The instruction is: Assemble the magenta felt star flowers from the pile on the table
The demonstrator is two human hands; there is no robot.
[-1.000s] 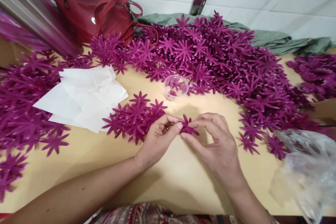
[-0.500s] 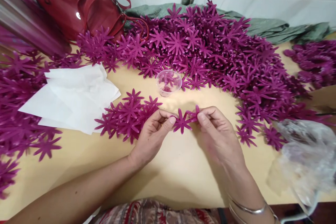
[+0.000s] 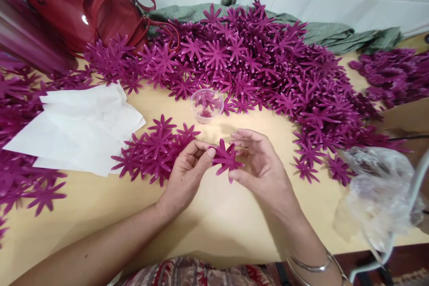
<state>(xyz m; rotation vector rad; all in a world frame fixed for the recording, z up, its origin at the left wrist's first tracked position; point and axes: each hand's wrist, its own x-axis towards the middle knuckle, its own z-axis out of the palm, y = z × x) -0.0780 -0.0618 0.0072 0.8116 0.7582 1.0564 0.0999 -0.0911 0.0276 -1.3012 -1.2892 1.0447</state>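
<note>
My left hand (image 3: 187, 172) pinches a purple star-shaped artificial petal piece (image 3: 225, 159) between thumb and forefinger. The petals look layered, perhaps two pieces together, held above the table. On the other side is my right hand (image 3: 264, 165), thumb and fingers apart around the petal tips; its thumb is at a lower petal, and I cannot tell whether it touches. A small heap of similar petal pieces (image 3: 157, 145) lies just left of my left hand. Beyond both hands stands a clear plastic cup (image 3: 207, 106) with a little purple matter at its bottom.
A large pile of purple petal pieces (image 3: 217, 56) spreads along the back. White paper sheets (image 3: 80, 129) lie at left, before a red handbag (image 3: 83, 18). At right are a crumpled plastic bag (image 3: 378, 196) and more purple pieces (image 3: 398, 73). The table (image 3: 214, 219) is light wood.
My right hand has loosened its pinch and spread its fingers. The petal piece it held now lies against the one in my left hand. The view has shifted slightly right.
</note>
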